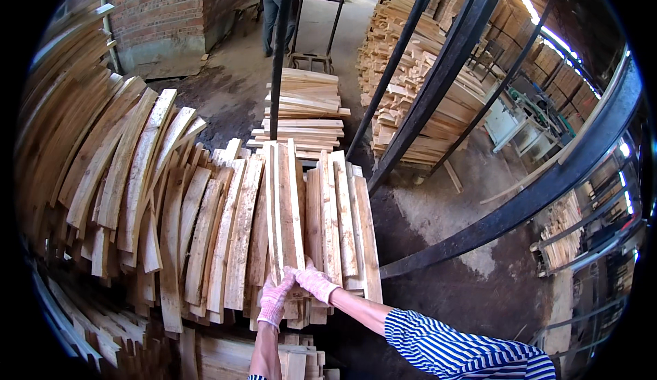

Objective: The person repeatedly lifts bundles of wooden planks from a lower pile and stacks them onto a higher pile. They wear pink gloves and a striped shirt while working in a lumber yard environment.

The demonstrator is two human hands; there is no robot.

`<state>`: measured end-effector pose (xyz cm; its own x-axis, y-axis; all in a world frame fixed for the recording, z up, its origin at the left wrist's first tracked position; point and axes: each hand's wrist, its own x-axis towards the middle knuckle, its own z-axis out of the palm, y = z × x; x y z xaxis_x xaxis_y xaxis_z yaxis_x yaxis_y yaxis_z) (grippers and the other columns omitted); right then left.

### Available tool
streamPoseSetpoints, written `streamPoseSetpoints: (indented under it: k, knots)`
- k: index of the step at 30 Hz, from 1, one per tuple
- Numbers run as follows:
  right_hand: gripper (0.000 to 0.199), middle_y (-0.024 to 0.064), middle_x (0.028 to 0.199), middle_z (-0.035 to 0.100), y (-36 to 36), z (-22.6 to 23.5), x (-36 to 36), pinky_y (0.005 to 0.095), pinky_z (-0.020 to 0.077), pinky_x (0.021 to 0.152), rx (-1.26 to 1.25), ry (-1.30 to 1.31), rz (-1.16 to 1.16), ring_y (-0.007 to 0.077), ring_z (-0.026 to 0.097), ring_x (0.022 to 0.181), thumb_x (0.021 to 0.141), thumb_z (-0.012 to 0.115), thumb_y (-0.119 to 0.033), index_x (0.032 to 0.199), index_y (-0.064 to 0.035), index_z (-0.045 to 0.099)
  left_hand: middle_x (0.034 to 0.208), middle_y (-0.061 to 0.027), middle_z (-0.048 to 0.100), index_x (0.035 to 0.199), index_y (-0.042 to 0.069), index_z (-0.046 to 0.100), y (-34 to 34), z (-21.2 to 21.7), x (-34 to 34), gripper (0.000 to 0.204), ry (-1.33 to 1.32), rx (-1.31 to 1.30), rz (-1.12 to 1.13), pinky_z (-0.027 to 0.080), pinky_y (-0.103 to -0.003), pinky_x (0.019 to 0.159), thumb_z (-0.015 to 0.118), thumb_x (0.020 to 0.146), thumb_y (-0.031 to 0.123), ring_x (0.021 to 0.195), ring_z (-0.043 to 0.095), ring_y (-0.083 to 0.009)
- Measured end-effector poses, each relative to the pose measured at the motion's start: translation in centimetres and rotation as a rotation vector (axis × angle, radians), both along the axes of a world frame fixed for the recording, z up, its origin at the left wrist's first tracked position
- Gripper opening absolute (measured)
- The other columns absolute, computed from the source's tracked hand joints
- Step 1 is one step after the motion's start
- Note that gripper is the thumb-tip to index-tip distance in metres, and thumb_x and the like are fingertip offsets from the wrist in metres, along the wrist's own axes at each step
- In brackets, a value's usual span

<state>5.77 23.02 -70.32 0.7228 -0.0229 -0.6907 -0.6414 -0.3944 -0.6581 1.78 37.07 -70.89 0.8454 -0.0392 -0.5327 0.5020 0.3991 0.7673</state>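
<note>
My left hand [275, 300], in a pink-and-white knit glove, is closed on the near ends of a few pale wooden boards [286, 209]. Against it, my right hand [315, 283], gloved alike, grips the same ends from the right side; its fingertips are partly hidden. These boards lie lengthwise, pointing away from me, on top of a stack of similar boards [236, 243]. More boards [348, 216] lie side by side just to the right of them.
Taller board piles [137, 154] rise at the left. Black metal posts [438, 72] and a curved dark beam [520, 226] stand at the right. Beyond are another board stack [308, 99], a large timber pile [410, 86], a hand cart [311, 62] and a standing person [274, 10].
</note>
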Motion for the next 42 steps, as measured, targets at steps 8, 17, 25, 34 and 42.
streamPoseSetpoints:
  k: [8, 17, 25, 34, 42]
  knots:
    - [0.082, 0.0120, 0.147, 0.048, -5.2, 2.9, -12.6, 0.0429, 0.0387, 0.112, 0.924, 0.311, -0.178, 0.0269, 0.046, 0.134, 0.090, 0.068, -0.054, 0.150, -0.0060, 0.038, 0.115, -0.0094, 0.069, 0.135, 0.003, 0.052, 0.9, 8.1, -16.2, 0.067, 0.131, -0.290, -0.137, 0.057, -0.035, 0.092, 0.085, 0.077, 0.008, 0.105, 0.067, -0.0201]
    - [0.058, 0.0076, 0.116, 0.067, -1.9, 3.9, -18.0, 0.0389, 0.0539, 0.096, 0.914, 0.212, -0.288, 0.0205, 0.066, 0.106, 0.085, 0.077, -0.025, 0.134, -0.0031, 0.055, 0.116, -0.0127, 0.067, 0.132, -0.002, 0.048, -0.8, 9.3, -28.9, 0.077, 0.171, 0.102, -0.089, 0.056, -0.036, 0.092, 0.091, 0.069, 0.011, 0.104, 0.067, -0.0221]
    - [0.104, 0.0082, 0.142, 0.049, 6.0, 11.3, -31.0, 0.0362, 0.0417, 0.108, 0.765, -0.017, 0.216, 0.0211, 0.048, 0.129, 0.075, 0.086, -0.017, 0.156, -0.0097, 0.022, 0.116, -0.0082, 0.066, 0.135, 0.001, 0.051, 10.2, 17.8, -26.6, 0.067, -0.163, 0.138, 0.089, 0.054, -0.034, 0.088, 0.083, 0.082, 0.029, 0.101, 0.062, -0.0159]
    - [0.104, 0.0105, 0.136, 0.051, 17.1, 9.8, -32.4, 0.0370, 0.0455, 0.106, 0.677, -0.291, 0.837, 0.0199, 0.050, 0.125, 0.069, 0.092, -0.019, 0.150, -0.0060, 0.029, 0.128, -0.0089, 0.063, 0.138, 0.004, 0.050, 17.8, 20.0, -37.6, 0.082, -0.160, 0.472, 0.206, 0.051, -0.037, 0.100, 0.092, 0.071, 0.023, 0.116, 0.060, -0.0186]
    - [0.096, 0.0220, 0.141, 0.051, 21.2, 3.9, -31.5, 0.0353, 0.0460, 0.103, -0.010, -0.494, 1.468, 0.0345, 0.052, 0.129, 0.079, 0.076, -0.039, 0.153, -0.0041, 0.026, 0.122, -0.0075, 0.066, 0.140, 0.007, 0.048, 18.7, 6.7, -41.1, 0.085, -0.157, 0.169, 0.544, 0.054, -0.036, 0.096, 0.091, 0.068, 0.017, 0.111, 0.062, -0.0192]
